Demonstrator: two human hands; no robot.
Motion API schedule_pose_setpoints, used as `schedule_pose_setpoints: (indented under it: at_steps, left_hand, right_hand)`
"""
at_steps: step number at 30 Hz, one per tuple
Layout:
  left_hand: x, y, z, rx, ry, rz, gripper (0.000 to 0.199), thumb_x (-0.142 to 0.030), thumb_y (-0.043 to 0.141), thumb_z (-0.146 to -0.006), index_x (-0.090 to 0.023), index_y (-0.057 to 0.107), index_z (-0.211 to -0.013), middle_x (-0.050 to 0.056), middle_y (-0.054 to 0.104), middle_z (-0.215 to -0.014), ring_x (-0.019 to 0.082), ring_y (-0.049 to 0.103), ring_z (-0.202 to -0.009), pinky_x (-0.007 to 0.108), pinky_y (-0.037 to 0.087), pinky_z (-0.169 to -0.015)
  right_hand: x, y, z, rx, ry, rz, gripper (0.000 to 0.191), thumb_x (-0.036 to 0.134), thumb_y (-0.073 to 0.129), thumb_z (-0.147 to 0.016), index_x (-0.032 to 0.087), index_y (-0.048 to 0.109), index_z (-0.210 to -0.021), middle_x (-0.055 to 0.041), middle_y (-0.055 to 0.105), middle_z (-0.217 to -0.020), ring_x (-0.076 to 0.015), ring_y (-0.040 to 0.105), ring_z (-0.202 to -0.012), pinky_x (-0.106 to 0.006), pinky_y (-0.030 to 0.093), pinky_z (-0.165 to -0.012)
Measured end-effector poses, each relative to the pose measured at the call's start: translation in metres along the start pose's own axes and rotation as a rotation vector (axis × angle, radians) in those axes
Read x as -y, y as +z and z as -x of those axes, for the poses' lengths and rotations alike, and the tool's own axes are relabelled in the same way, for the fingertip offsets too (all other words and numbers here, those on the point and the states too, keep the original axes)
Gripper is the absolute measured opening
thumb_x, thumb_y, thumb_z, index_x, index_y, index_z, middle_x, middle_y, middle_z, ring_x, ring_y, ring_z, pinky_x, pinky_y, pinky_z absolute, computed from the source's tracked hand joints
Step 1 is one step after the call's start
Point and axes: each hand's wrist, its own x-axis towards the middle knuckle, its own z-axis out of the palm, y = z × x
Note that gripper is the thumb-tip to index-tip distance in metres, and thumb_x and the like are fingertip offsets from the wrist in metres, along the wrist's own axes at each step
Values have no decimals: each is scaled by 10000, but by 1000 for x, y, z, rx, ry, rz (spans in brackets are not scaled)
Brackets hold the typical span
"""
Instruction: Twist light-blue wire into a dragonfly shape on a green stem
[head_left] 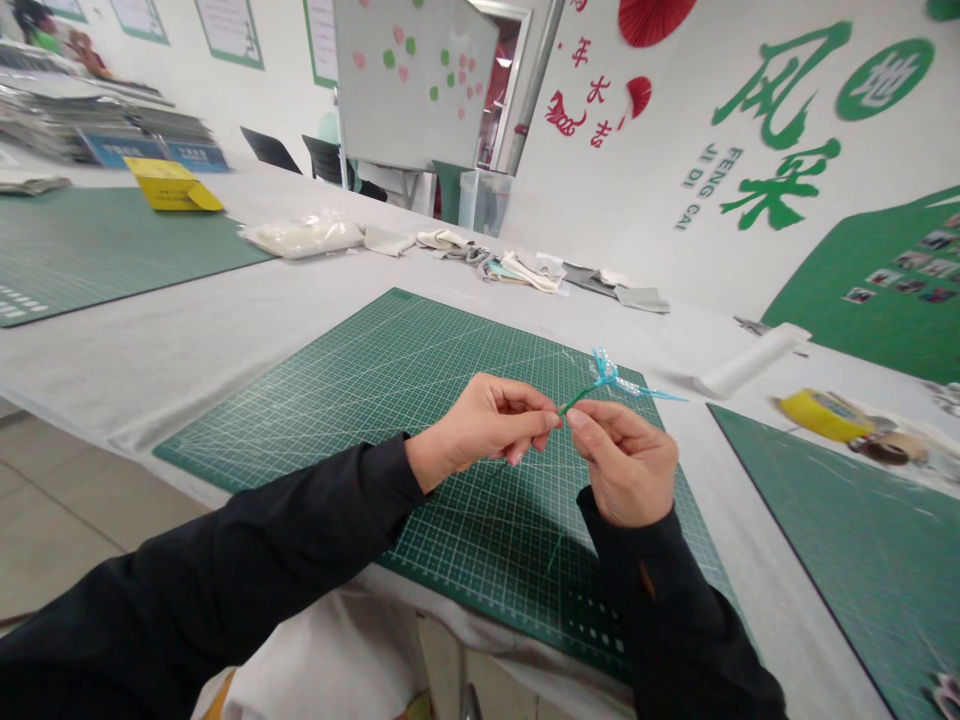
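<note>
Between my two hands, above the green cutting mat [337,400], is a blue artificial flower [606,372] with thin pointed petals, white bead-like dots and a green stem. My left hand [499,420] pinches the stem between thumb and fingertips. Close beside it, my right hand [626,455] is also closed on the stem, just below the blue head. The flower tilts up and to the right, and one long blue strip sticks out to the right. The lower end of the stem is mostly hidden behind my left hand.
A second cutting mat [825,540] lies to the right, with scissors [946,692] at its corner. Beyond it are a yellow tape roll [825,415] and a white paper roll [754,360]. Fabric scraps [532,270] and a plastic bag [304,236] line the far edge. A yellow box [172,185] sits left.
</note>
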Motion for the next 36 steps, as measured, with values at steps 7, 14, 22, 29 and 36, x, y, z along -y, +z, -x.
schedule_pose_setpoints:
  at_steps: [7,14,22,29,36]
  left_hand:
    - [-2,2,1,-18,19,-21,222,-282,701,-706,-83,607,-730,-23,590,-528,21,445,-313,127,288,-289]
    - [-1,2,1,-15,27,-37,247,-303,717,-696,-85,607,-728,-24,591,-525,20,442,-313,138,309,-310]
    - [1,-12,0,288,-145,214,157,-248,637,-782,-92,627,-794,25,653,-657,24,472,-348,150,203,-301]
    - [-2,-14,1,348,-241,308,149,-228,654,-769,-81,639,-792,10,638,-620,10,469,-353,120,226,-304]
    - [-1,-9,1,283,-185,288,169,-244,670,-757,-77,649,-771,0,620,-591,0,435,-336,114,210,-281]
  right_hand:
    - [2,-1,1,-8,-3,5,106,235,749,-693,187,717,-782,83,390,-433,-43,299,-419,-227,228,-441]
    - [0,-3,1,-9,8,10,95,231,749,-693,182,715,-768,90,347,-424,-43,294,-416,-227,237,-443]
    - [11,-2,0,194,53,-190,65,210,704,-733,213,715,-797,57,518,-470,-58,375,-398,-245,377,-447]
    - [12,-4,2,198,86,-148,84,240,718,-727,196,717,-799,24,596,-516,-58,419,-431,-222,350,-441]
    - [12,-3,1,171,65,-115,101,273,714,-728,184,708,-777,23,585,-540,-50,378,-427,-228,300,-434]
